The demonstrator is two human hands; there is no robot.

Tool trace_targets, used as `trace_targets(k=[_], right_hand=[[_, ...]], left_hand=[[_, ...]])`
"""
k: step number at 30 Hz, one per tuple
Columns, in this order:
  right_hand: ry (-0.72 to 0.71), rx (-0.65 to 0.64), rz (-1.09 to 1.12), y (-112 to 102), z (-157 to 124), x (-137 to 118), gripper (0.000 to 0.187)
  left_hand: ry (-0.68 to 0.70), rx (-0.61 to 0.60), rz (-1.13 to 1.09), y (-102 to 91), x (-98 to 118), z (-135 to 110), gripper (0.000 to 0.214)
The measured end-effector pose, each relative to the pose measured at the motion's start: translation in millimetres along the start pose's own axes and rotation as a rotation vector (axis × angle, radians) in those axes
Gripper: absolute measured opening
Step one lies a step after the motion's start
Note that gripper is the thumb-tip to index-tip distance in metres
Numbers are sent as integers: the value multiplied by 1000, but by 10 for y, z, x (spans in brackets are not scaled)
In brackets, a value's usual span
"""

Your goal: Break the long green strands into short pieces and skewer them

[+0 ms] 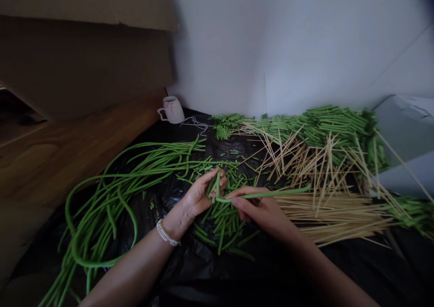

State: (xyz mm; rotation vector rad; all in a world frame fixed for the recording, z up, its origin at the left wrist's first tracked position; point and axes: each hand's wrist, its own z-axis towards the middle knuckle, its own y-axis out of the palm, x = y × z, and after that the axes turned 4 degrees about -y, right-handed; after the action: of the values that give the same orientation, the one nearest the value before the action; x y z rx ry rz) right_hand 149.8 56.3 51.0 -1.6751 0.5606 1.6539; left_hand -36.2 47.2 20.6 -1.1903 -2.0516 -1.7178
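My left hand (206,190), with a beaded bracelet at the wrist, is closed around short green bean pieces held upright. My right hand (256,204) pinches a long green bean (285,192), whose one end reaches the left fingers while the other points right. Just below both hands lies a pile of short cut bean pieces (225,223). To the left, whole long beans (101,212) lie in a loose, looping bundle. Thin wooden skewers (332,212) are heaped to the right of my right hand.
Bean pieces threaded on skewers (334,124) are stacked along the white wall (237,49). A white mug (173,110) stands at the back beside some thin string (200,125). Black plastic sheeting (217,284) covers the surface. A cardboard box (84,49) rises at left; a pale container (407,135) stands at right.
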Motion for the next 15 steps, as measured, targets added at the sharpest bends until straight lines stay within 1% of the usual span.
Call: trace_targets(k=[4,6,8,11,13,15], right_hand=[[29,-7,100,-36,13,30,17],[37,3,123,-42,22,44,16],[62,17,154,-52,34,58,16],[102,66,231,-88,54,94,21],[111,114,280,-126,62,124,23],[105,153,320,-163,64,142,23]], left_hand=[[46,49,328,53,-52,-39,36],[13,47,446,75,-89,-70,42],[-55,-4,491,78,-105,-101,45],[-130,-99,516,62,-82,-136,42],[-142,-137,526,53,-56,-145,40],[-128,-148,519,54,-42,-145,40]])
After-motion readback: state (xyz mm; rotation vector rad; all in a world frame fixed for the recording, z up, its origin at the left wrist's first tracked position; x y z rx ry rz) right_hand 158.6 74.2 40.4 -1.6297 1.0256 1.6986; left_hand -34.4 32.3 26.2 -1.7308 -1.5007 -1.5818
